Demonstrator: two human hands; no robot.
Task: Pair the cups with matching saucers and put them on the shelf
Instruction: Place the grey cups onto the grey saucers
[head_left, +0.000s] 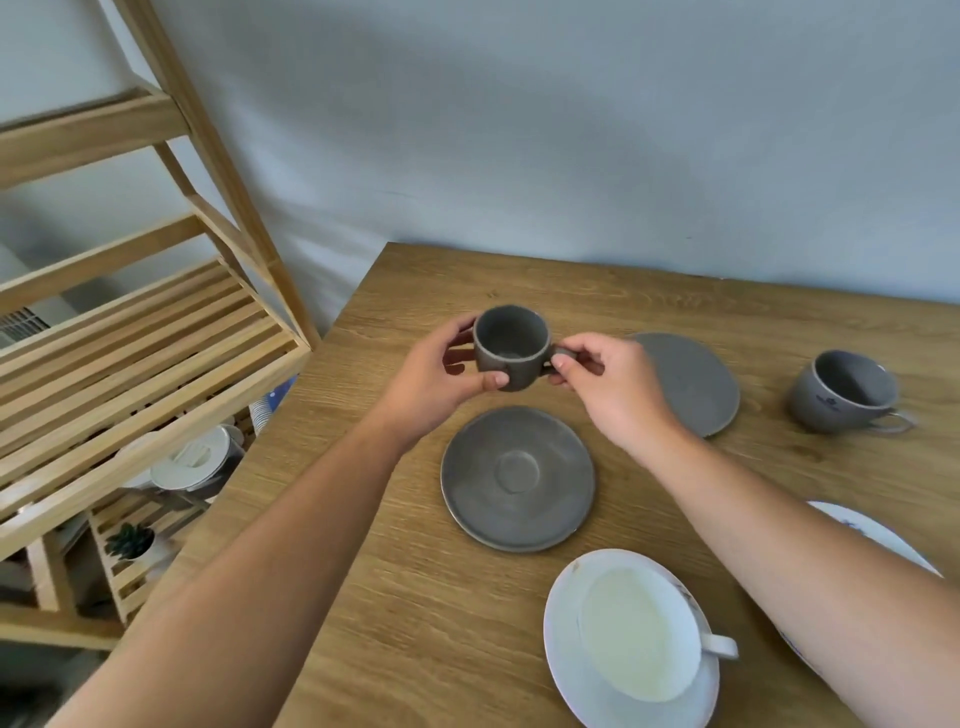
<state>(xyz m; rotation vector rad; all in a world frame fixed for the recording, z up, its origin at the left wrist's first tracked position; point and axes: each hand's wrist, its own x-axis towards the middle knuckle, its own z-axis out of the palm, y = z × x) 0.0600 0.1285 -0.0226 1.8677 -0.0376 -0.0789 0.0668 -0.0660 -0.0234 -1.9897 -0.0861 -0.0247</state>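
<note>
A small dark grey cup (511, 343) is held in the air above the table, just beyond a dark grey saucer (518, 478). My left hand (441, 379) grips the cup's body, and my right hand (613, 387) pinches its handle. A lighter grey saucer (696, 384) lies to the right, partly behind my right hand. A grey cup with a dark emblem (844, 392) stands at the far right. Close to me, a white cup (641, 631) sits on a white saucer (563, 654). Another white saucer with a blue pattern (872, 535) is partly hidden by my right forearm.
The wooden table (405, 597) meets a pale wall at the back. A slatted wooden shelf (156, 338) stands to the left, beyond the table's left edge. Lower shelf levels hold white dishes (192, 462) and a small green plant (130, 540).
</note>
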